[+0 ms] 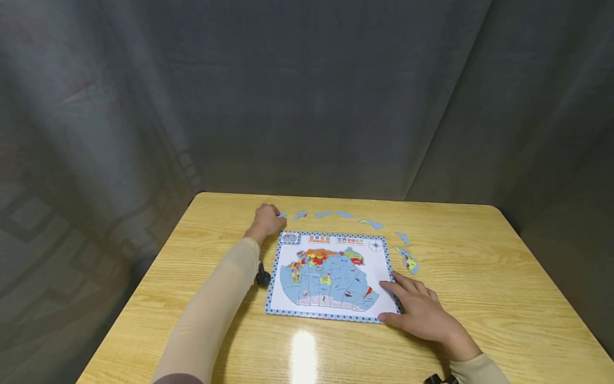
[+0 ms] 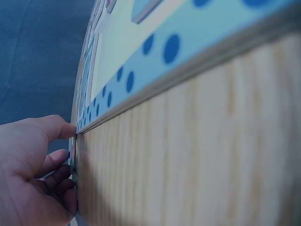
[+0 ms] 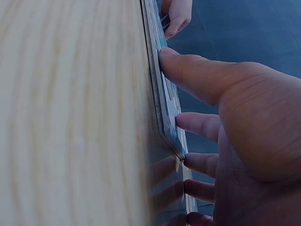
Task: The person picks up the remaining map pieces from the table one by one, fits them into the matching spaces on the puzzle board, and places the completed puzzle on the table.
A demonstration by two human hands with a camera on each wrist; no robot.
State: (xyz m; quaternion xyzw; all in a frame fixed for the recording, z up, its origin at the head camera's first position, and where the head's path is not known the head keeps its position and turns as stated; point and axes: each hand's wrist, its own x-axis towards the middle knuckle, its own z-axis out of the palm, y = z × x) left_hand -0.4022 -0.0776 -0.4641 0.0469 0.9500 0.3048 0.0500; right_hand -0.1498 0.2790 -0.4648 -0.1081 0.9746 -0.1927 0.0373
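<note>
A world-map jigsaw board (image 1: 331, 317) with a blue dotted border lies on the table, many blue and coloured map pieces set in its middle. Beyond its top left corner, my left hand (image 1: 268, 218) is at a small blue puzzle piece (image 1: 282, 215), fingers curled down at it; the hand partly hides the piece. In the left wrist view, the left thumb (image 2: 61, 127) is by the board's corner and the other fingers are bent. My right hand (image 1: 419, 309) rests spread on the board's right edge, thumb and fingertips touching it and holding no piece.
Loose puzzle pieces lie in an arc behind and right of the board, among them a blue one (image 1: 345, 214), a blue and yellow one (image 1: 371, 224) and a larger multicoloured one (image 1: 409, 261). A grey curtain (image 1: 307, 106) hangs behind the wooden table (image 1: 479, 250).
</note>
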